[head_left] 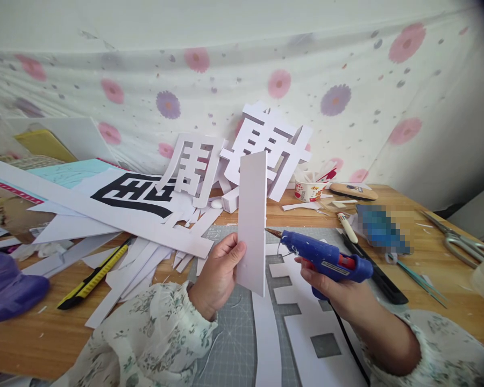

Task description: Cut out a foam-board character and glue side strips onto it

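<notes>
My left hand (220, 269) pinches a white foam board strip (251, 215) near its lower left edge and keeps it upright. A blue hot glue gun (326, 257) is gripped in my right hand (339, 298), its nozzle pointing left at the strip's right edge. The tip is at or very near that edge, and a thin strand of glue hangs by the nozzle. Beneath both hands lie a cut-out white board character (306, 344) and a curved white strip (268, 338) on a grey cutting mat (229, 344).
Cut-out characters (197, 166) lean against the floral wall covering. At left are a yellow utility knife (94, 274), white offcuts and a purple object (12, 285). To the right are scissors (460, 242), tweezers (421, 277), a black-handled tool (375, 269) and a paper cup (308, 191).
</notes>
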The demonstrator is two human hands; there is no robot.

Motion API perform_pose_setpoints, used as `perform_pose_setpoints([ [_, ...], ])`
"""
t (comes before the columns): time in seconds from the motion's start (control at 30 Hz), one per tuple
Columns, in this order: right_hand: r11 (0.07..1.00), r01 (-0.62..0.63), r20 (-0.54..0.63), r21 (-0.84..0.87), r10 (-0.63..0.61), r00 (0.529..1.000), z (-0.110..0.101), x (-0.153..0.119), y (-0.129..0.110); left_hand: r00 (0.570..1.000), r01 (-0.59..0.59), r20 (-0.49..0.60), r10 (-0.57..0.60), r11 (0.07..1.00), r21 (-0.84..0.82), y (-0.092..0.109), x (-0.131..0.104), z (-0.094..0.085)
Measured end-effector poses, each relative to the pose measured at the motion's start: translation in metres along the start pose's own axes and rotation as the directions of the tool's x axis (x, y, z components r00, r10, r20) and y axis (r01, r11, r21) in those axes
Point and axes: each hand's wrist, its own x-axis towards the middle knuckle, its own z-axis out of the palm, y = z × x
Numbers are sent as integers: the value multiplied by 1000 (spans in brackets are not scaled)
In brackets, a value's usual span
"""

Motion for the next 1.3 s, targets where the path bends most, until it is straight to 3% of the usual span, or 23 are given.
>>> perform_pose_setpoints([
  [0.5,1000,3,28,3,-3,1000,0,2,-2,1000,14,-24,-15,1000,-18,6,-2,6],
  [0.83,993,104,122,-46,-98,988,-2,3,-2,1000,7,-5,-7,998,-57,3,1,0],
  [1.03,971,214,96,-105,-204,974,-3,3,-1,1000,12,5,-12,994,-109,4,2,-1],
  [1.3,953,262,132,-154,-243,961,-1,4,-8,1000,0,-14,-2,992,-125,4,3,-4],
])
